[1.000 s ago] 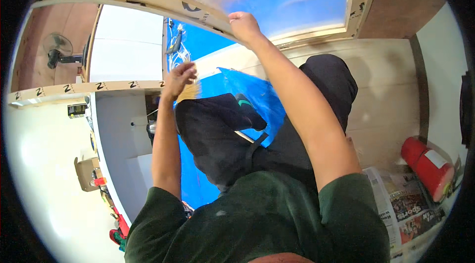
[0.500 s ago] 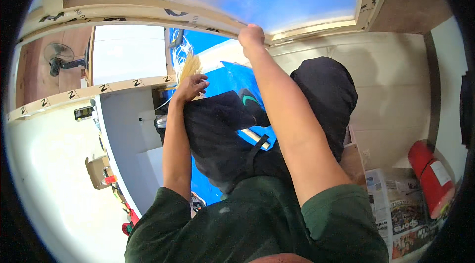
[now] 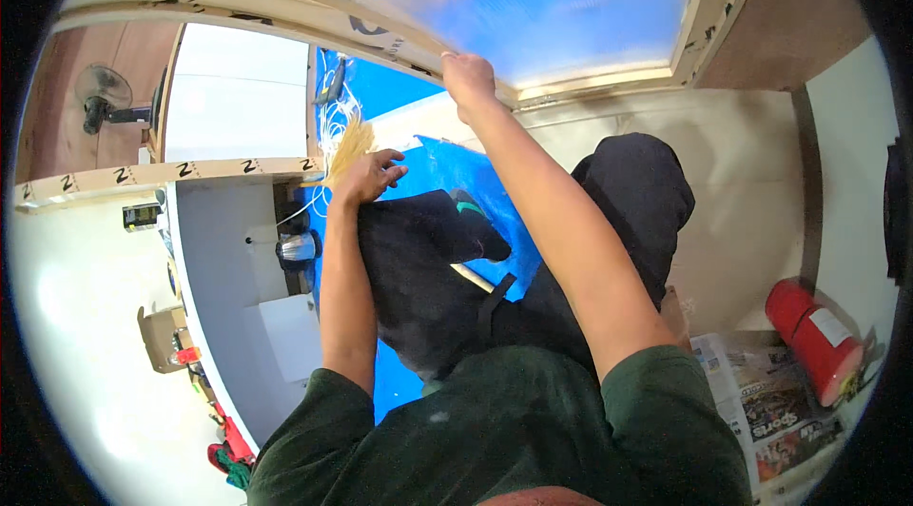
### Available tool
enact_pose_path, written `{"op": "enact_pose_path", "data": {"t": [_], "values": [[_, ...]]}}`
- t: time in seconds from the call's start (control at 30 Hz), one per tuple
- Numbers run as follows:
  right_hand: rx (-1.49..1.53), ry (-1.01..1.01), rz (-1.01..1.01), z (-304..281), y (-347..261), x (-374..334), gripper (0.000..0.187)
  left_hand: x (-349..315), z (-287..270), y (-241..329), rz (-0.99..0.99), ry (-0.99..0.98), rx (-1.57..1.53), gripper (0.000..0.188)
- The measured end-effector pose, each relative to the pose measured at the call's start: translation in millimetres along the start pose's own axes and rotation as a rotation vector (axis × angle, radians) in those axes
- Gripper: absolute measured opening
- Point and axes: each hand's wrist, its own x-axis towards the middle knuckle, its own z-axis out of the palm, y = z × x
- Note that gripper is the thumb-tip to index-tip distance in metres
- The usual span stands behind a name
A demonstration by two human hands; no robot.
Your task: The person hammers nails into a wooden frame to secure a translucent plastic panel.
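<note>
My right hand (image 3: 469, 86) is closed round the lower edge of a wooden frame (image 3: 399, 45) that holds a translucent ribbed panel (image 3: 533, 11). My left hand (image 3: 366, 178) hangs by my left knee with its fingers apart and slightly bent. Just beyond it are the straw-coloured bristles of a brush or broom (image 3: 352, 143). They seem to lie behind the hand, not in it. Both my legs, in black trousers (image 3: 409, 287), are bent. Between them a dark shoe or sandal with a green stripe (image 3: 471, 211) rests on blue sheeting (image 3: 495, 173).
White cord (image 3: 335, 116) lies tangled beyond the bristles. A lettered timber rail (image 3: 181, 170) crosses at the left, with a fan (image 3: 103, 102) past it. A grey board (image 3: 223, 240) stands beside my left forearm. At the right are newspapers (image 3: 775, 411) and a red roll (image 3: 813, 340).
The whole view has turned and shifted a little. More of a shiny silver thing shows beside my left forearm. Both hands keep much the same poses.
</note>
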Motion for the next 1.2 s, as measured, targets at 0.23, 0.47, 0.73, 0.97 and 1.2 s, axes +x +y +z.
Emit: {"op": "enact_pose_path", "data": {"t": [0.23,0.47,0.73,0.97,1.2], "values": [[0.699,-0.154,0.496,-11,-7,19,0.040,-9,-1,0,0.052,0.044,0.014,0.041],[0.764,-0.336,0.566,-15,-6,30,0.027,-14,-4,0,0.064,0.023,-0.002,0.041],[0.765,-0.325,0.415,-16,-7,36,0.024,-11,-5,2,0.062,0.004,-0.022,0.043],[0.486,-0.122,0.455,-15,-10,12,0.019,-11,-2,5,0.068,-0.008,-0.026,0.044],[0.624,-0.316,0.484,-22,-6,25,0.026,-4,-3,0,0.084,-0.031,-0.003,0.042]]}}
